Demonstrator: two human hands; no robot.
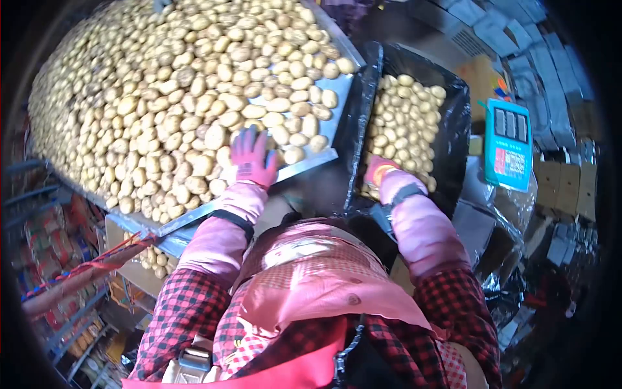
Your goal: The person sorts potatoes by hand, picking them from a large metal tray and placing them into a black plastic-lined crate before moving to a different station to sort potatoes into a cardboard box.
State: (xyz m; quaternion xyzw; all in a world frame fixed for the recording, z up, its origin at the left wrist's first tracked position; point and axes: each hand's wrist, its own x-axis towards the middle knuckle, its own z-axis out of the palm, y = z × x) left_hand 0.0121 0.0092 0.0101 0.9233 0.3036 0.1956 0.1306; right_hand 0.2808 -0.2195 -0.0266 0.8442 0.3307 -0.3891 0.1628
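Observation:
A large heap of potatoes [162, 97] covers the metal sorting table [314, 161] at the left and centre. My left hand [253, 157], in a pink and grey glove, lies over the near edge of the heap with its fingers spread, touching potatoes and holding none. To the right, a box lined with a black plastic bag [457, 123] holds many potatoes [405, 117]. My right hand [381, 170], in a pink glove, is at the bag's near left side, against the potatoes there; its fingers are mostly hidden, so what it holds cannot be made out.
A teal digital scale display [508, 144] stands right of the black bag. Stacked cartons [557, 188] line the far right. A reddish pole wrapped with cord [97, 269] juts in at the lower left, near a carton with potatoes [155, 261] below the table.

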